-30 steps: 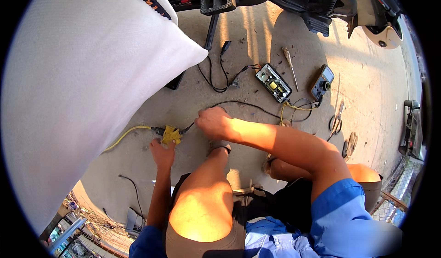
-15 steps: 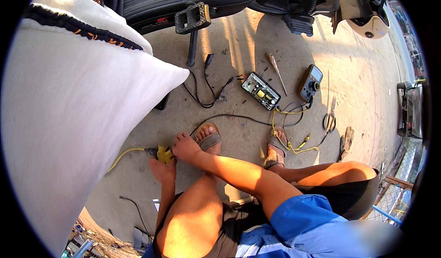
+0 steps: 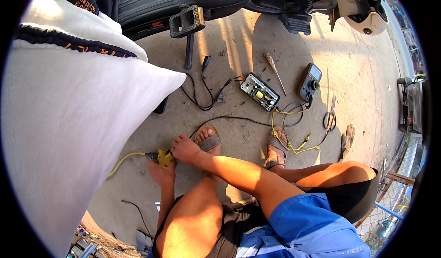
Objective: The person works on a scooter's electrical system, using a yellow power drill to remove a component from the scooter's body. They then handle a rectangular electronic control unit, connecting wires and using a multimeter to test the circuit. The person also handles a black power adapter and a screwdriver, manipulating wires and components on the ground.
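From far off, I am watching two bare hands working low over the ground, and I am using the open circuit board [image 3: 260, 92] as my marker. The yellow socket block [image 3: 164, 157] is sitting to the left of the board and closer to the person. The left hand [image 3: 161, 173] is holding that block from the near side, its fingers closing on it with only a small gap. The right hand [image 3: 186, 150] is sitting just beside the block, also left of the board and nearer the person. Its fingers are bending in around the end of a thin black cord [image 3: 239, 117]; the hand is hiding the plug, so I cannot tell how far it is pushed in.

The black cord is running along the ground on the near side of the board, toward some yellow wires [image 3: 304, 142]. A yellow cable [image 3: 126, 158] is coming out of the block's other end, going away from the board. A screwdriver [image 3: 275, 73] is lying just beside the board, on its far right side. A meter [image 3: 310, 83] is resting to the right of the board, and scissors [image 3: 330, 116] are lying farther right and nearer the person.
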Motion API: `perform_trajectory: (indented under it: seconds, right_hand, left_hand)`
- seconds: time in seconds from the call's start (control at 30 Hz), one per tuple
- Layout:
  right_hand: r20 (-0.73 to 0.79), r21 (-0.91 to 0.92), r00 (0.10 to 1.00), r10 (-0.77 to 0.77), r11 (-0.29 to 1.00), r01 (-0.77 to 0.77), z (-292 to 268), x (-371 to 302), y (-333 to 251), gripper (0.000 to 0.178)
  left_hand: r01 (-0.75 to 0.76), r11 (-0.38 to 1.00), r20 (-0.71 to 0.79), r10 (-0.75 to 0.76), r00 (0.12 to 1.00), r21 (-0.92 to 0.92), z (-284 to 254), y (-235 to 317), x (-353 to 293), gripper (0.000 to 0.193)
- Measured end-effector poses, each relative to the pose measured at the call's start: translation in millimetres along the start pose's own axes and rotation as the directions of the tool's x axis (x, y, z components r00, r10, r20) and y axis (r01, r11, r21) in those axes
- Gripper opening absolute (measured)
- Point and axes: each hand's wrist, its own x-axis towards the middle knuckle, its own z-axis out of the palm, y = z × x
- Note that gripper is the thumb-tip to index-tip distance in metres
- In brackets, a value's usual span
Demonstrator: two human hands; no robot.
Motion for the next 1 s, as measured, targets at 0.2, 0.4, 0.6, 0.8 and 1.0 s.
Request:
perform_trajectory:
  seconds: [0.2, 0.4, 0.6, 0.8, 1.0]
  right_hand:
    - [0.009, -0.023, 1.000, -0.018, 1.000, 0.018, -6, -5, 18, 0.015]
    - [-0.001, -0.019, 1.000, 0.030, 0.999, -0.030, -16, -5, 39, 0.014]
    - [-0.079, -0.055, 0.987, 0.142, 0.988, -0.147, -17, 4, 25, 0.016]
    - [-0.120, -0.008, 0.990, 0.069, 0.997, -0.071, -51, 2, 32, 0.013]
    - [0.068, 0.017, 0.975, -0.212, 0.977, 0.212, -136, -4, 55, 0.010]
  left_hand:
    - [0.043, 0.998, 0.004, -0.043, 0.999, -0.042, 1, -5, 1, 0.071]
    - [0.015, 0.999, -0.016, -0.016, 1.000, -0.036, 3, 3, 2, 0.072]
    - [-0.054, 0.998, -0.027, 0.053, 0.998, -0.019, 1, -1, -1, 0.076]
    - [-0.105, 0.994, -0.075, 0.102, 0.992, -0.028, -3, 3, -10, 0.073]
    - [-0.391, 0.914, -0.118, 0.379, 0.918, -0.109, -13, 35, -13, 0.055]
